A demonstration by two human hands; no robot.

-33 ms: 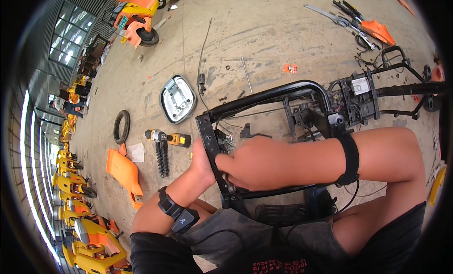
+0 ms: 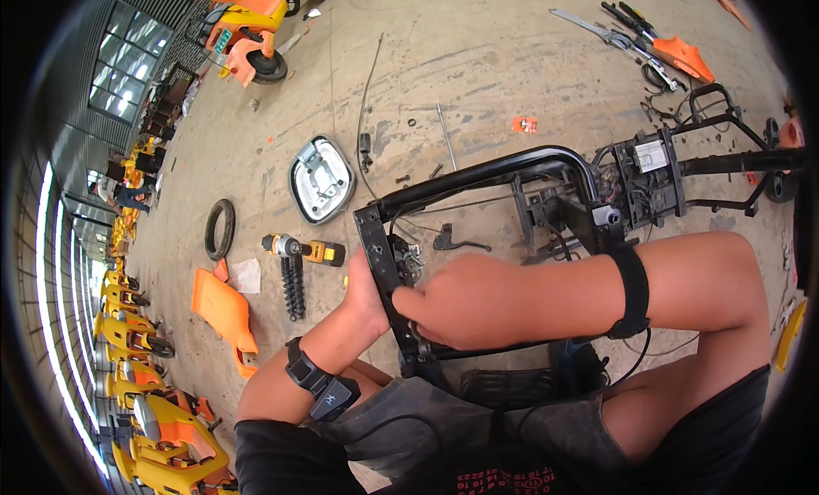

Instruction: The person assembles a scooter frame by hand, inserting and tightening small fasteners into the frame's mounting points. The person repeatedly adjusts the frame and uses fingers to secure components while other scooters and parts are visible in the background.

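Note:
A black tubular scooter frame (image 2: pixel 486 181) lies across in front of me, its end plate (image 2: pixel 373 249) pierced with holes. My left hand (image 2: pixel 365 301) presses against the outer side of that plate, and its fingers are hidden behind it. On the inner side, my right hand (image 2: pixel 465 299) is closed with bent fingers near the plate's lower half. Whatever it grips is too hidden to name. Small metal parts with wires (image 2: pixel 407 258) show just above the right fingers. A black brake lever (image 2: pixel 456 238) lies on the floor, seen through the frame.
Left of the frame lie a cordless impact driver (image 2: pixel 303 249), a black spring (image 2: pixel 293 288), an orange panel (image 2: pixel 223 310), a tyre (image 2: pixel 220 229) and a black-rimmed shell (image 2: pixel 322 181). A thin rod (image 2: pixel 447 137) lies beyond. Yellow scooters (image 2: pixel 171 448) line the left.
My right hand has shifted slightly down and right, uncovering more of the brake lever and the metal parts. The left hand stays put.

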